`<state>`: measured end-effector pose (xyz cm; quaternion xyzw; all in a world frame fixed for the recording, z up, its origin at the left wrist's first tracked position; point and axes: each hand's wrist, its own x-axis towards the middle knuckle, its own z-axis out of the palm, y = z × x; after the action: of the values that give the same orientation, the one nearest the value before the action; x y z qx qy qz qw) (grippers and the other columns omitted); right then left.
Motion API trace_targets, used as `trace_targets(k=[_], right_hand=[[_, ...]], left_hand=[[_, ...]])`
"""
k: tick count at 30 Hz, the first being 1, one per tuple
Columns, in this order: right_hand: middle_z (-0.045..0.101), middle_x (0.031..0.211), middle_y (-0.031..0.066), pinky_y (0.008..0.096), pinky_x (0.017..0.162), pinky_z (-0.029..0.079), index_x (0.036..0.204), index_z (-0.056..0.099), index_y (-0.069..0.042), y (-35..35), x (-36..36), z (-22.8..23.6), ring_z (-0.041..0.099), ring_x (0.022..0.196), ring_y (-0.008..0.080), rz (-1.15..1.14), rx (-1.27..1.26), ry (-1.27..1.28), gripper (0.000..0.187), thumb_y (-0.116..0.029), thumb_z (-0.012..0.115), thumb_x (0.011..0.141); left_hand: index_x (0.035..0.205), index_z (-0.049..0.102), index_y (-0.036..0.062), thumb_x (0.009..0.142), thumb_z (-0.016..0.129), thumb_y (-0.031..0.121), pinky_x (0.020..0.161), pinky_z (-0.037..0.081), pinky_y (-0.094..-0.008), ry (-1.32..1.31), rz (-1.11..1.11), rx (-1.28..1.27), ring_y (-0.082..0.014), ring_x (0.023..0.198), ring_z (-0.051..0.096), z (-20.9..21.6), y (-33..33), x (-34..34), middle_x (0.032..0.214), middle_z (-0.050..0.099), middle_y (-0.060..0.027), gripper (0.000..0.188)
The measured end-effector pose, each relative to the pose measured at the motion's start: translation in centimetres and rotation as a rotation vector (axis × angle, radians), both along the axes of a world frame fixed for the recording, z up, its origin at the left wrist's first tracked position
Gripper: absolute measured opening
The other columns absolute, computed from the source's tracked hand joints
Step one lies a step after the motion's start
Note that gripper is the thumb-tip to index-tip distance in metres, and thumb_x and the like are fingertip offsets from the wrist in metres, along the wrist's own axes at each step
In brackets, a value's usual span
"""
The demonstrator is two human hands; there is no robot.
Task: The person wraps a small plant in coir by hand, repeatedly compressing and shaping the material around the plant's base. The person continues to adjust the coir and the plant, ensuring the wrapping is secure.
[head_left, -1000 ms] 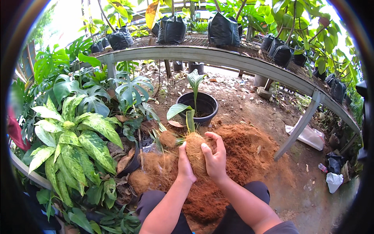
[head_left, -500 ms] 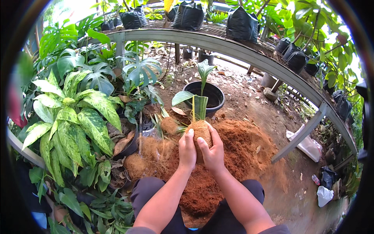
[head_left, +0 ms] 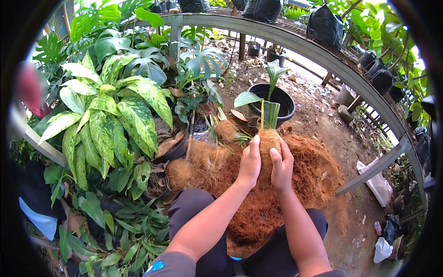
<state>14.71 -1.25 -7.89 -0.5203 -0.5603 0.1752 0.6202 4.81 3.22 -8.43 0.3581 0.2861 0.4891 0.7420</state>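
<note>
Left hand (head_left: pixel 249 164) and right hand (head_left: pixel 282 170) cup opposite sides of a tan fibre bundle (head_left: pixel 266 143) near the centre of the frame, fingers curled in from both flanks, a grip that seems meant to press loose strands snugly around the base of an upright striped leaf (head_left: pixel 271 114). Below spreads reddish-brown coir (head_left: pixel 302 159), apparently heaped within easy reach, with loose fibre (head_left: pixel 182 173) at left. Beyond stands a black pot (head_left: pixel 287 99) with a leafy plant (head_left: pixel 275 72). Across the top, a table (head_left: pixel 258 29) carries black bags (head_left: pixel 325 25), probably for raised storage.

Downward fisheye view from head height
</note>
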Motion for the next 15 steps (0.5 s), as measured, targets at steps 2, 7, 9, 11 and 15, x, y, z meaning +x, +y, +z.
trace_targets(k=[2,7,9,11,15], right_hand=[[0.058,0.141,0.0183,0.036,0.113,0.041,0.147,0.048,0.008,0.1,-0.2,0.1,0.055,0.131,0.0228,0.184,-0.105,0.39,0.057,-0.018,0.061,0.098],[0.062,0.135,0.015,0.0337,0.107,0.045,0.143,0.051,0.007,0.3,-0.5,0.4,0.059,0.123,0.0202,0.217,-0.089,0.429,0.054,-0.02,0.065,0.099],[0.066,0.129,0.0135,0.0327,0.104,0.047,0.139,0.055,0.007,0.4,-0.2,0.5,0.062,0.117,0.0186,0.216,-0.158,0.41,0.05,-0.02,0.068,0.098],[0.069,0.12,0.0112,0.0312,0.097,0.05,0.132,0.06,0.005,0.3,0.0,0.6,0.064,0.108,0.0157,0.212,-0.142,0.414,0.044,-0.018,0.071,0.095],[0.07,0.117,0.0097,0.0299,0.093,0.052,0.13,0.061,0.005,0.0,0.5,0.7,0.065,0.103,0.0136,0.202,-0.145,0.379,0.044,-0.015,0.073,0.094]], left_hand=[[0.136,0.059,-0.0027,0.11,0.036,0.043,0.106,0.042,-0.0335,0.06,0.022,0.028,-0.0195,0.118,0.059,-0.1,0.2,-0.1,0.128,0.065,-0.0114,0.057],[0.136,0.058,-0.0025,0.111,0.036,0.045,0.107,0.042,-0.034,0.028,-0.023,0.006,-0.021,0.119,0.059,0.2,0.3,-0.3,0.13,0.064,-0.0114,0.058],[0.135,0.059,0.0027,0.108,0.038,0.05,0.106,0.045,-0.0383,-0.031,-0.072,-0.142,-0.0226,0.119,0.06,0.6,0.2,-0.5,0.129,0.065,-0.011,0.058],[0.136,0.059,0.0063,0.106,0.041,0.054,0.105,0.047,-0.0415,-0.074,-0.146,-0.257,-0.0233,0.12,0.061,1.0,0.3,-0.7,0.129,0.065,-0.0109,0.059],[0.137,0.058,0.0136,0.101,0.046,0.061,0.105,0.048,-0.0468,-0.105,-0.259,-0.292,-0.026,0.12,0.061,1.4,0.6,-1.3,0.133,0.063,-0.0104,0.06]])
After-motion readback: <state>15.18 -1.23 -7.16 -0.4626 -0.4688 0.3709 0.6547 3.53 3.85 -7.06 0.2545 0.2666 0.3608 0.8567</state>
